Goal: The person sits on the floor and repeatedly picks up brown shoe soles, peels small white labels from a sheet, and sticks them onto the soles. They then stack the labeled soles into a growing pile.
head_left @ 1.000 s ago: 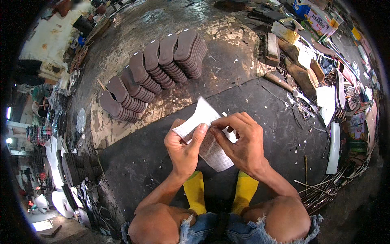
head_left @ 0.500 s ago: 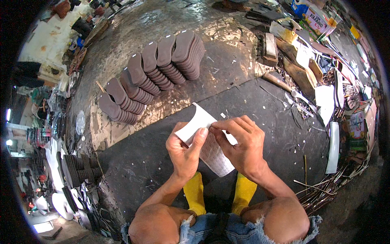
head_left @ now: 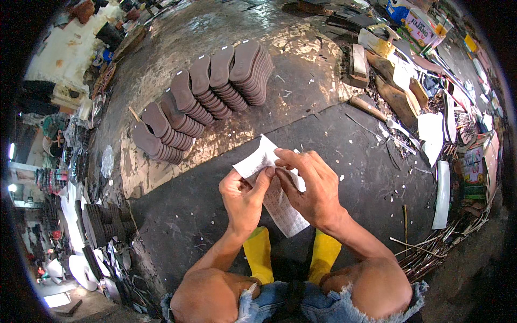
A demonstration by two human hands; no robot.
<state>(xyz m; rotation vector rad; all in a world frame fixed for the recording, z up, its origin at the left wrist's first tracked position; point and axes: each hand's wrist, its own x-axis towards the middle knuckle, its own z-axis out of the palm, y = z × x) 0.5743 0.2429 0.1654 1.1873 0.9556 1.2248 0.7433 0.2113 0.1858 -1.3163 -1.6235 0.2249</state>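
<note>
A long white sheet of small printed labels (head_left: 284,209) is bent between my hands, its upper part curling up and its lower end hanging over the dark mat. Closed on its left edge, my left hand (head_left: 242,202) presses the thumb on top. My right hand (head_left: 316,191) is at the sheet's right side, index finger and thumb pinching at its surface near the left thumb. Whether a loose label is between those fingertips is too small to tell. Beyond them stand several stacks of brown shoe soles (head_left: 211,78), some with a small white label on the top piece.
The dark mat (head_left: 366,161) under me is dotted with white scraps. A wooden-handled hammer (head_left: 371,109), offcuts and cardboard crowd the right side. Thin strips (head_left: 436,250) lie in a heap at the lower right. More dark soles (head_left: 110,223) are stacked at the left.
The label sheet has tilted, so more of its printed upper face shows. My right hand has shifted slightly left, its index finger lifting higher over the sheet. My left hand keeps its grip.
</note>
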